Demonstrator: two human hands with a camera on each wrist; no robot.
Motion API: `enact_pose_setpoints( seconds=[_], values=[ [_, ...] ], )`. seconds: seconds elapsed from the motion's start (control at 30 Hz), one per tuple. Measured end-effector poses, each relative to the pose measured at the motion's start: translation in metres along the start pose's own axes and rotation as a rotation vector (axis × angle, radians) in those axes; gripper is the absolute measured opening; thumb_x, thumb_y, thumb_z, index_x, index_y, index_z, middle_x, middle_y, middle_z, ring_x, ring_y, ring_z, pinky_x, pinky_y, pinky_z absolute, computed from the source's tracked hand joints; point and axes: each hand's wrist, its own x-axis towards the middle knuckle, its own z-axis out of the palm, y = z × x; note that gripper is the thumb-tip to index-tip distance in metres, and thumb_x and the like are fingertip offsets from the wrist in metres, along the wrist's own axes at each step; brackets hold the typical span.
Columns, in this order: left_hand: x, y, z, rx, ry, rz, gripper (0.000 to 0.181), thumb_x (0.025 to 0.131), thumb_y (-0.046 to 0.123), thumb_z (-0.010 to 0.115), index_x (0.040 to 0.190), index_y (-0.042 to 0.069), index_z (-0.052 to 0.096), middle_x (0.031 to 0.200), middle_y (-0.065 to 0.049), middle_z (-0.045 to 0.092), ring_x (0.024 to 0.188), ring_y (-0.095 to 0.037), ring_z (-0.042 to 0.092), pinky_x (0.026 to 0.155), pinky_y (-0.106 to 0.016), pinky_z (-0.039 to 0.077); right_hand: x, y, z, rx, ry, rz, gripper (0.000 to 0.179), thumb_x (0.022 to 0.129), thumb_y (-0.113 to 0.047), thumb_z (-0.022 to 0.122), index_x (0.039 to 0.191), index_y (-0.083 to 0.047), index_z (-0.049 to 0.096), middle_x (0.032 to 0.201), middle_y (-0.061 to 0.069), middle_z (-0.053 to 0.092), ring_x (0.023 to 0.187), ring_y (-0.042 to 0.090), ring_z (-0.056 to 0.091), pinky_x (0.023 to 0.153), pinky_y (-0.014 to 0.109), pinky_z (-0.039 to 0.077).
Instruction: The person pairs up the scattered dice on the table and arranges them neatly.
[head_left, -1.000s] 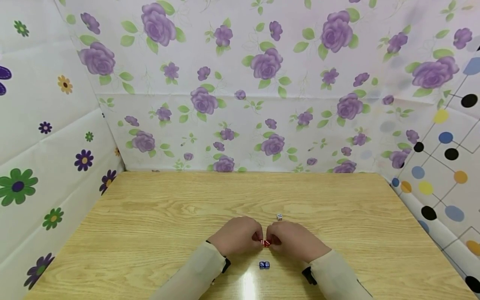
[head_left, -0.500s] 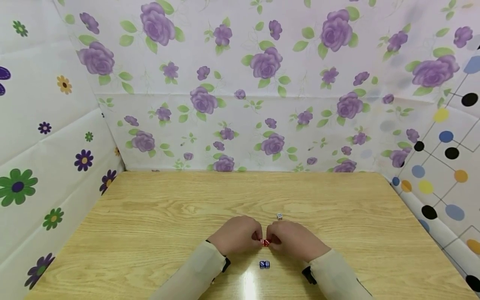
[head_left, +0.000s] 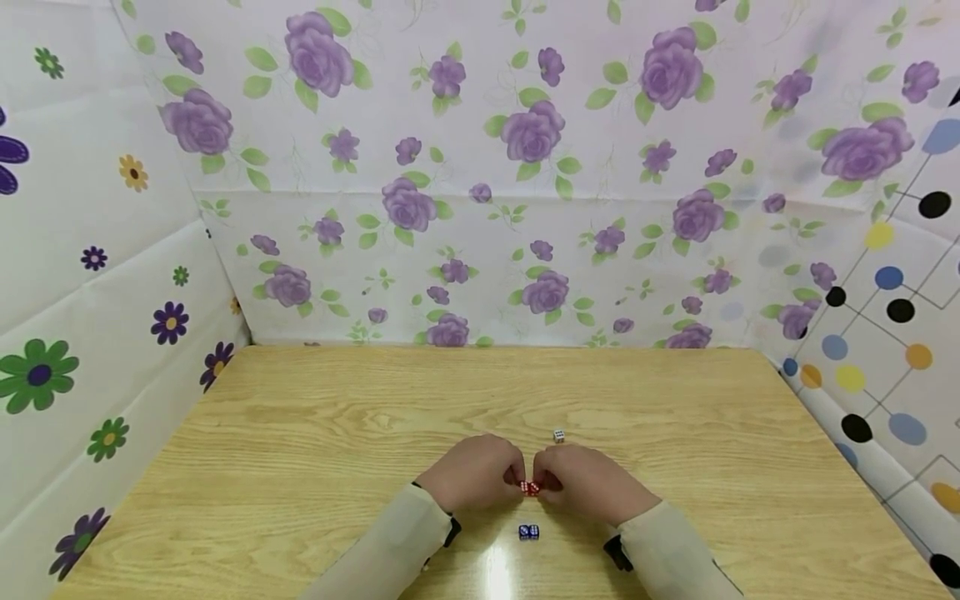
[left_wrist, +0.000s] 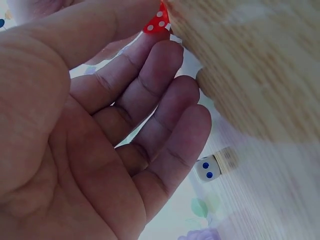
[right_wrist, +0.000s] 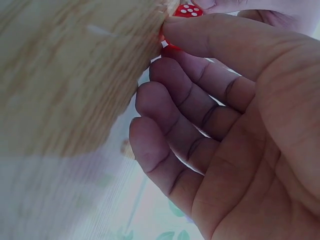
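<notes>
Two red dice with white dots sit side by side on the table in the head view. My left hand (head_left: 476, 473) pinches the left red die (head_left: 524, 487) between thumb and index finger; in the left wrist view a corner of a red die (left_wrist: 158, 23) shows at those fingertips. From the other side, my right hand (head_left: 588, 479) pinches the right red die (head_left: 534, 490). Its thumb covers part of the red in the right wrist view, where a dotted red face (right_wrist: 190, 10) shows past the thumb tip. The other fingers of both hands are loosely bent.
Two blue dice (head_left: 528, 532) stand together on the near side of the hands. A white die (head_left: 558, 436) lies beyond the right hand. The wooden table (head_left: 337, 417) is bordered by a flowered back sheet (head_left: 480, 250) and patterned side sheets.
</notes>
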Motion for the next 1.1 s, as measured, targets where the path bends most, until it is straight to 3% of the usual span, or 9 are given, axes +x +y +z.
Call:
enact_pose_setpoints(
  seconds=[0.3, 0.63, 0.83, 0.97, 1.1],
  values=[
    [-0.002, 0.001, 0.0, 0.019, 0.022, 0.008, 0.005, 0.089, 0.02, 0.08, 0.086, 0.022, 0.076, 0.078, 0.017, 0.065, 0.071, 0.001, 0.057, 0.071, -0.021, 0.05, -0.001, -0.004, -0.001, -0.008, 0.002, 0.011, 0.021, 0.089, -0.01, 0.08, 0.084, -0.021, 0.063, 0.077, -0.013, 0.054, 0.067, 0.002, 0.044, 0.063, 0.024, 0.041],
    [-0.008, -0.005, -0.003, -0.051, 0.009, -0.014, 0.006, 0.087, 0.02, 0.08, 0.091, 0.019, 0.077, 0.081, 0.016, 0.065, 0.071, 0.0, 0.058, 0.071, -0.022, 0.05, -0.001, -0.003, -0.005, 0.009, -0.024, 0.026, 0.017, 0.092, -0.011, 0.076, 0.086, -0.02, 0.063, 0.079, -0.012, 0.055, 0.069, 0.004, 0.045, 0.064, 0.026, 0.041],
    [-0.012, -0.017, -0.021, -0.05, 0.079, -0.033, 0.018, 0.092, 0.02, 0.075, 0.108, 0.013, 0.075, 0.089, 0.01, 0.066, 0.075, -0.005, 0.057, 0.074, -0.027, 0.051, -0.006, 0.007, -0.015, -0.004, 0.045, 0.131, 0.01, 0.096, -0.013, 0.069, 0.09, -0.021, 0.065, 0.081, -0.013, 0.057, 0.071, 0.004, 0.05, 0.067, 0.029, 0.045],
    [-0.016, -0.031, -0.031, -0.058, 0.165, -0.105, 0.025, 0.093, 0.015, 0.073, 0.117, 0.008, 0.071, 0.097, 0.0, 0.066, 0.083, -0.013, 0.06, 0.075, -0.034, 0.052, -0.005, 0.014, -0.02, -0.042, 0.119, 0.23, 0.003, 0.096, -0.015, 0.073, 0.095, -0.015, 0.069, 0.082, -0.01, 0.06, 0.073, 0.007, 0.053, 0.069, 0.032, 0.05],
    [-0.016, -0.045, -0.03, -0.04, 0.221, -0.171, 0.029, 0.092, 0.009, 0.072, 0.12, 0.006, 0.069, 0.105, -0.009, 0.066, 0.09, -0.02, 0.062, 0.077, -0.039, 0.053, -0.002, 0.019, -0.022, -0.083, 0.171, 0.283, 0.008, 0.094, -0.012, 0.074, 0.101, -0.009, 0.071, 0.085, -0.003, 0.061, 0.074, 0.01, 0.054, 0.069, 0.034, 0.051]
  ],
)
